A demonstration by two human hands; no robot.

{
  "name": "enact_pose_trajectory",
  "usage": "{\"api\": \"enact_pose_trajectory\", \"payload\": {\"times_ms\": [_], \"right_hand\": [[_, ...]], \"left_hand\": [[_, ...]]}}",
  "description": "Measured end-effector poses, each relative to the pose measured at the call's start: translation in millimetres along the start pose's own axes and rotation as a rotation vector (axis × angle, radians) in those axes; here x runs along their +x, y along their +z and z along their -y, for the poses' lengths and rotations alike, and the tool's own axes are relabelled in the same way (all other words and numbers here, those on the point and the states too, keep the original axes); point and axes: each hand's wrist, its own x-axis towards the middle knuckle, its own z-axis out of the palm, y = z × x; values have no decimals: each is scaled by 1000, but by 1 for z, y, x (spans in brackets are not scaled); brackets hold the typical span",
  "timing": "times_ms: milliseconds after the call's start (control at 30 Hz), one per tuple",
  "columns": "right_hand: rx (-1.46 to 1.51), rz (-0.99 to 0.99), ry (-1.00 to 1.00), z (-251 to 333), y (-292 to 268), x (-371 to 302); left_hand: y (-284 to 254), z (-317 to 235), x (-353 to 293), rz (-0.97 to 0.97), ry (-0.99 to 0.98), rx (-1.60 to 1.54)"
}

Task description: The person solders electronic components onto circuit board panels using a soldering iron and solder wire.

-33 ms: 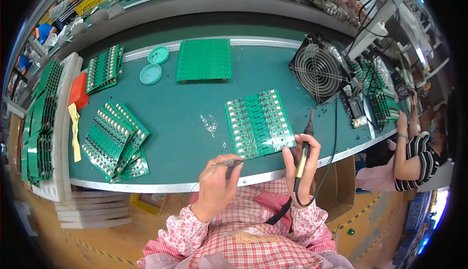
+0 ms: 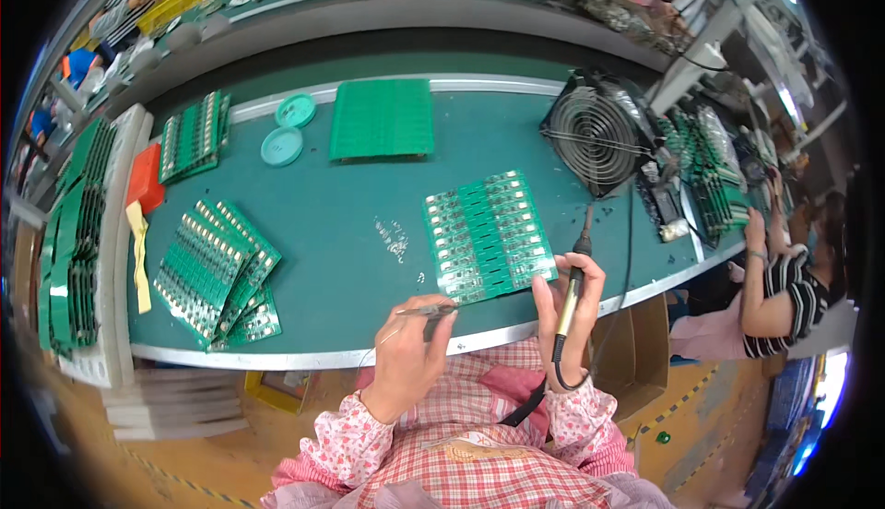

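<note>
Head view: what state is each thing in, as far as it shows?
Left grip: closed on a thin metal tool
Right grip: closed around the soldering iron
Soldering iron: tip off the board, pointing away from the person
Front circuit board: lying component side up
Left circuit boards: overlapping, fanned out
White bits: loose, scattered
Fan: running or not, cannot tell

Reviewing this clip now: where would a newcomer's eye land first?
Probably on the bright green rectangular circuit board with rows of pale components, lying just right of centre on the teal tabletop. Next, the right hand holds a slim soldering iron with a gold-coloured handle, near the board's right corner. Farther back, toward the right, stands a black fan with a round wire grille.
</note>
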Motion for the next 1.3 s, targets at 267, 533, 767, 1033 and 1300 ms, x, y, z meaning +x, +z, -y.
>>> {"api": "enact_pose_trajectory", "payload": {"times_ms": [267, 533, 767, 1033, 1300], "right_hand": [[255, -24, -4, 56, 5, 43], [-148, 538, -424, 101, -37, 119], [-210, 891, -525, 42, 16, 109], [-276, 563, -787, 25, 18, 86], [-400, 505, -421, -10, -31, 37]], "left_hand": [[-18, -1, -12, -120, -215, -248], [-36, 15, -7, -158, -100, -179], [-42, 17, -10, -178, -62, 115], [-41, 13, 0, -150, -79, 248], [-36, 17, 14, -102, -131, 229]]}}
